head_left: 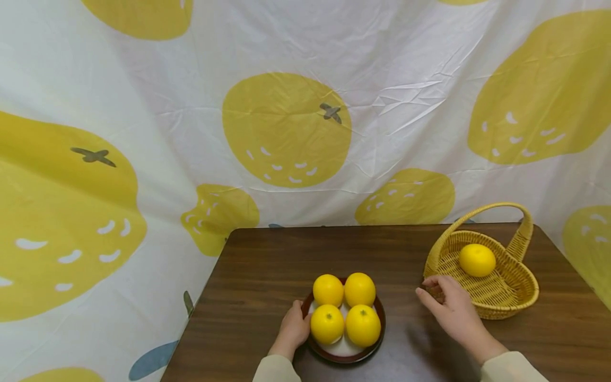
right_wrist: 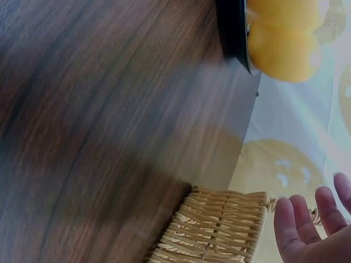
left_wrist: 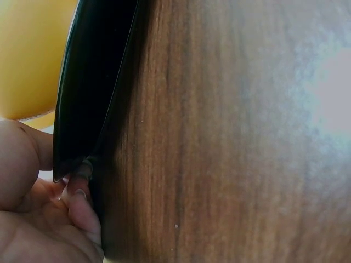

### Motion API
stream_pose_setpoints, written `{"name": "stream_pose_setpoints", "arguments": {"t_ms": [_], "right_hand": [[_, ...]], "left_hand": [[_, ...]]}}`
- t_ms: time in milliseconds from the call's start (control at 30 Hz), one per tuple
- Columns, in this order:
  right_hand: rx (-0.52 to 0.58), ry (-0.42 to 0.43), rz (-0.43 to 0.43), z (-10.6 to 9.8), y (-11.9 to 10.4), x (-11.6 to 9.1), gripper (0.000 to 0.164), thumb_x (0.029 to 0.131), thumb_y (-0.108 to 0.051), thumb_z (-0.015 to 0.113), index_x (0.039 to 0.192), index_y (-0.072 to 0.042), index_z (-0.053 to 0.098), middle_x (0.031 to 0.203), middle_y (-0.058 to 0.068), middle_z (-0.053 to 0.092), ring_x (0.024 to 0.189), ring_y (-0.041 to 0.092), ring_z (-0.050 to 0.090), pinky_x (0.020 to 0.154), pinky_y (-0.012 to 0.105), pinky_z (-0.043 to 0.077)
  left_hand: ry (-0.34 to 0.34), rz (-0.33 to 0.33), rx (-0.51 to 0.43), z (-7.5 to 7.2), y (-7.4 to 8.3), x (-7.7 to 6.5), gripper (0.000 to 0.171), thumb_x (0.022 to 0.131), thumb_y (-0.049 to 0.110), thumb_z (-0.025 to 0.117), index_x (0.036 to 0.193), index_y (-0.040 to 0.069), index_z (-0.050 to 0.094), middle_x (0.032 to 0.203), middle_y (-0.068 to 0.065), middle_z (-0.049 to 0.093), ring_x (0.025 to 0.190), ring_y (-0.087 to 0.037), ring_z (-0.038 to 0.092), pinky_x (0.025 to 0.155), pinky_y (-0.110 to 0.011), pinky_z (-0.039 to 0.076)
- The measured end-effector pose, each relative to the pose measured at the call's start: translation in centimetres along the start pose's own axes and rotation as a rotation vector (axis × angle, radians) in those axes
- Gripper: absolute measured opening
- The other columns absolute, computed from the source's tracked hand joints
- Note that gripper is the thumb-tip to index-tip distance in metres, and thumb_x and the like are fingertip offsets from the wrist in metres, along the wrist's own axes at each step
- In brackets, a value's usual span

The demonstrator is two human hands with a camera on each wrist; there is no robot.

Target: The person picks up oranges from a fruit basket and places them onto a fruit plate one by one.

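My left hand point(head_left: 293, 328) holds the left rim of a round dark plate point(head_left: 350, 360) with a white inside. In the left wrist view the thumb lies over the rim of the plate point(left_wrist: 93, 82) and the fingers curl under it. Several yellow-orange oranges point(head_left: 363, 324) sit grouped on the plate. Nothing is in my right hand point(head_left: 455, 313), whose loosely bent fingers are over the near left edge of a woven basket point(head_left: 527, 298). One orange point(head_left: 477, 260) lies inside the basket. In the right wrist view the fingers point(right_wrist: 285, 224) stand beside the basket's wicker side point(right_wrist: 219, 224).
Both plate and basket stand on a dark brown wooden table point(head_left: 267, 254), the basket toward the back right. Its tall arched handle point(head_left: 496, 205) rises above the rim. Behind the table hangs a white cloth point(head_left: 191, 74) with a yellow fruit print.
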State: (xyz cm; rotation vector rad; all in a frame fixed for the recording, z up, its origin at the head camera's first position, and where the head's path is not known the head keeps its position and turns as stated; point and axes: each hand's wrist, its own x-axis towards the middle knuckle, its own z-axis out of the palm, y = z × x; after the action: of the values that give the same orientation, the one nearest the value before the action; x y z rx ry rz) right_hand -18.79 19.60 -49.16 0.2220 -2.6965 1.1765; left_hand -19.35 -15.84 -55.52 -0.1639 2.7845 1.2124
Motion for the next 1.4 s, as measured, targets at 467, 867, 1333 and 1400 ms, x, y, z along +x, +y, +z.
{"name": "stream_pose_setpoints", "arguments": {"t_ms": [467, 867, 1333, 1400], "right_hand": [[-0.027, 0.013, 0.0, -0.8, 0.7, 0.5, 0.034, 0.098, -0.033, 0.066, 0.114, -0.003, 0.064, 0.115, 0.014, 0.064, 0.107, 0.029, 0.06, 0.083, 0.034, 0.054], [-0.06, 0.018, 0.013, -1.5, 1.3, 1.0, 0.039, 0.098, -0.034, 0.066, 0.117, -0.001, 0.062, 0.117, 0.018, 0.064, 0.107, 0.031, 0.058, 0.081, 0.036, 0.052], [-0.066, 0.013, 0.001, -2.2, 1.7, 1.3, 0.04, 0.097, -0.029, 0.067, 0.122, 0.001, 0.058, 0.117, 0.021, 0.062, 0.105, 0.033, 0.057, 0.075, 0.032, 0.051], [-0.065, 0.012, 0.0, -2.3, 1.7, 1.3, 0.041, 0.097, -0.028, 0.067, 0.124, 0.002, 0.057, 0.118, 0.021, 0.061, 0.105, 0.034, 0.058, 0.075, 0.032, 0.051]], "left_hand": [[-0.001, -0.011, -0.003, 0.1, -0.1, 0.1, 0.037, 0.101, 0.014, 0.06, 0.13, -0.006, 0.05, 0.125, -0.029, 0.061, 0.117, -0.045, 0.059, 0.101, -0.061, 0.045], [0.014, -0.005, 0.003, 0.1, -0.1, 0.1, 0.037, 0.1, 0.013, 0.061, 0.129, -0.007, 0.05, 0.124, -0.029, 0.061, 0.117, -0.045, 0.059, 0.101, -0.06, 0.045], [0.008, -0.006, 0.006, 0.2, -0.4, 0.4, 0.037, 0.1, 0.013, 0.06, 0.129, -0.007, 0.049, 0.125, -0.03, 0.061, 0.117, -0.045, 0.059, 0.101, -0.06, 0.045], [0.01, -0.002, 0.007, 0.2, -0.5, 0.4, 0.036, 0.1, 0.013, 0.061, 0.129, -0.006, 0.05, 0.124, -0.03, 0.061, 0.117, -0.045, 0.059, 0.101, -0.06, 0.045]]}}
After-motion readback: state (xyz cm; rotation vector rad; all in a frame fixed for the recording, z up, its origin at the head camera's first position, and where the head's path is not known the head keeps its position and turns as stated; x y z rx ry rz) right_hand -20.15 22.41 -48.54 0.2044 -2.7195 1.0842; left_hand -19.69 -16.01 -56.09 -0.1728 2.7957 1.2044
